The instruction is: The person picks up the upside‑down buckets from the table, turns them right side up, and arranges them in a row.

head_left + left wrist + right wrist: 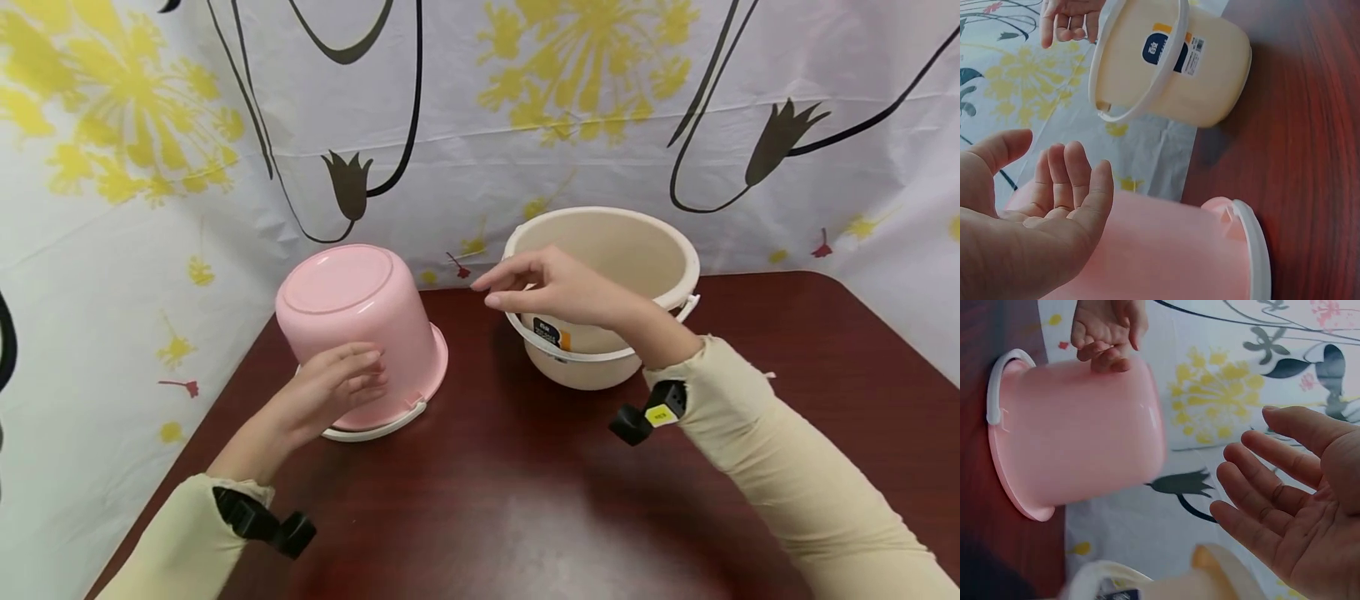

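Observation:
A pink bucket [352, 325] stands upside down on the left of the table, its white handle lying around the rim at the bottom. My left hand [326, 392] is in front of its near side with the fingers loosely bent and nothing in them; whether it touches the wall I cannot tell. Right of it a cream bucket [585, 371] stands upright, mouth up, with a dark label [1166, 50] and its white handle lowered across the front. Over the cream bucket's near left rim hovers my right hand [551, 287], fingers relaxed and holding nothing.
Both buckets stand on a dark red-brown wooden table [480, 500]. Behind and at the sides hangs a white cloth [450, 100] with yellow and grey flower prints. Black camera mounts sit on both wrists.

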Demonstrator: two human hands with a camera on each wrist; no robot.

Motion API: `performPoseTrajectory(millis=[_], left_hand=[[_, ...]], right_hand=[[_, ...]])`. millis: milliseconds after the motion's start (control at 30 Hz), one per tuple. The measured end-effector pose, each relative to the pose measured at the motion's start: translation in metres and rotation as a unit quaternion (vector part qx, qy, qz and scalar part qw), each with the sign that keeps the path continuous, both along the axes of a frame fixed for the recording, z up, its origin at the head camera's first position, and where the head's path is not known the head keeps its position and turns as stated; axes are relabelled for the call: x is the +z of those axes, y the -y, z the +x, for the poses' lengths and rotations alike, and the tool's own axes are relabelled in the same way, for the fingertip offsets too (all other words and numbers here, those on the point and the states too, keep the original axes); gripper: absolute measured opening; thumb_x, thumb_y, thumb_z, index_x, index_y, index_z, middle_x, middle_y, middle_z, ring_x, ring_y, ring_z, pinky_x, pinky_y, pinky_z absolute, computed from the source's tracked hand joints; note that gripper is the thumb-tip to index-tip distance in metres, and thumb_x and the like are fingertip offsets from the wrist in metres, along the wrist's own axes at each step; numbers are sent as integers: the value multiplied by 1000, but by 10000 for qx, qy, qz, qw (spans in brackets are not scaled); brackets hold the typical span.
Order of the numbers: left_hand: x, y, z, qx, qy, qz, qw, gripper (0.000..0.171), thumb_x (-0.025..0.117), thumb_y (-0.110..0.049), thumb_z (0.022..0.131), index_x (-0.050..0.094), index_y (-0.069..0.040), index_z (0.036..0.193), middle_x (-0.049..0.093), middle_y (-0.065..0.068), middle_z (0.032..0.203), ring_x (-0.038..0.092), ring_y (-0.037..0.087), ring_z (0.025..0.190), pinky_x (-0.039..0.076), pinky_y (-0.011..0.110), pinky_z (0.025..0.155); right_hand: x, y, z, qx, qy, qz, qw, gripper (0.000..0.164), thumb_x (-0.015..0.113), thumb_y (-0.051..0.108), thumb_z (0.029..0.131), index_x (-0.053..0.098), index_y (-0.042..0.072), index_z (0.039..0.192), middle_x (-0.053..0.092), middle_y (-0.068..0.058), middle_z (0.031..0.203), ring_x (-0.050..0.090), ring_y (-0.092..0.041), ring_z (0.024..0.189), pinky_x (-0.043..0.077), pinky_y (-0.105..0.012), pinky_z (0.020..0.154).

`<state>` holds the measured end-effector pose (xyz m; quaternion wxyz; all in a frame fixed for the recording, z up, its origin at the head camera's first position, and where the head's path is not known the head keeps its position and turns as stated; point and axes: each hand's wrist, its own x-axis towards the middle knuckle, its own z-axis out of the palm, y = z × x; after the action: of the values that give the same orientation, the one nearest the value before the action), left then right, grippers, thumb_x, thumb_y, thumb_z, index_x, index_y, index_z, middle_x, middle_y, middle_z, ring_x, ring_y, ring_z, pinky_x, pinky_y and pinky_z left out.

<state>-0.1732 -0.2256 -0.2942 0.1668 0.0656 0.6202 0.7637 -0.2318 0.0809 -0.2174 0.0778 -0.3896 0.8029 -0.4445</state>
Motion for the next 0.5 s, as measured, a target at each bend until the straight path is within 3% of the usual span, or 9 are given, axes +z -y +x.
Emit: performPoseTrajectory(millis=[333, 500], left_hand=[[-15, 32, 10, -188, -160, 257, 9994, 17, 44, -5, 96, 60, -9, 100, 58, 2, 92, 59, 14, 86, 47, 32, 86], [-23, 50, 13, -320, -288, 113, 9990, 18, 43, -6, 97, 58, -8, 106, 57, 3, 98, 59, 15, 91, 46, 31, 87]], right_hand=[[-24, 31, -6, 377, 160, 107, 9991, 25, 63, 15, 87, 65, 5, 110, 67, -3, 101, 63, -13, 86, 49, -29, 77], [-38, 42, -10, 509, 121, 187, 9985, 25, 63, 15, 87, 65, 4, 109, 67, -4, 96, 62, -12, 87, 48, -28, 78]])
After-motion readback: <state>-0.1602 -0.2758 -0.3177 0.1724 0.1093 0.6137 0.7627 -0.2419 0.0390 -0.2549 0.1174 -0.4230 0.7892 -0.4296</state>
